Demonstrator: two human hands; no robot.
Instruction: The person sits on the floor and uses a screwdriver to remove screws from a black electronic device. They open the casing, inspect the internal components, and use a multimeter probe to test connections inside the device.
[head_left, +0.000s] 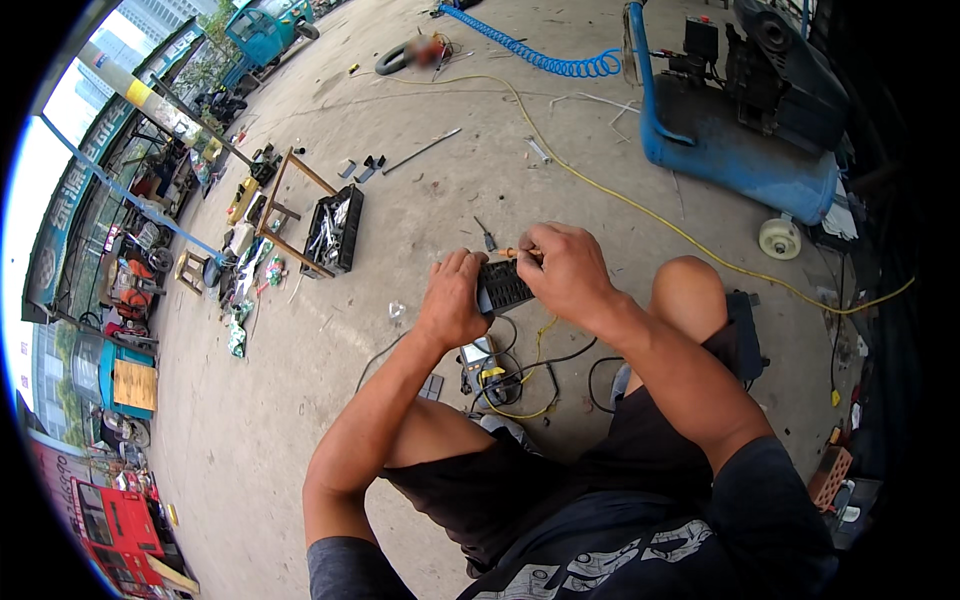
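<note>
My left hand [453, 297] grips the left end of a black finned box [507, 284], held above the ground between my knees. At the box's other end my right hand [567, 266] has its fingers closed in a pinch. A small orange piece [507, 253] sticks out from those fingers toward the left; its kind is not clear. Just beyond the box, a thin tool with a dark handle [489, 241] lies on the concrete. Below my hands rests a yellow and grey handheld device [479, 366] among black and yellow cables.
A black crate of metal tools [333, 230] stands ahead to the left, beside a wooden frame [268, 215]. At the far right is a blue air compressor [735, 170] with a coiled blue hose [560, 64]. A yellow hose [640, 207] crosses the concrete floor.
</note>
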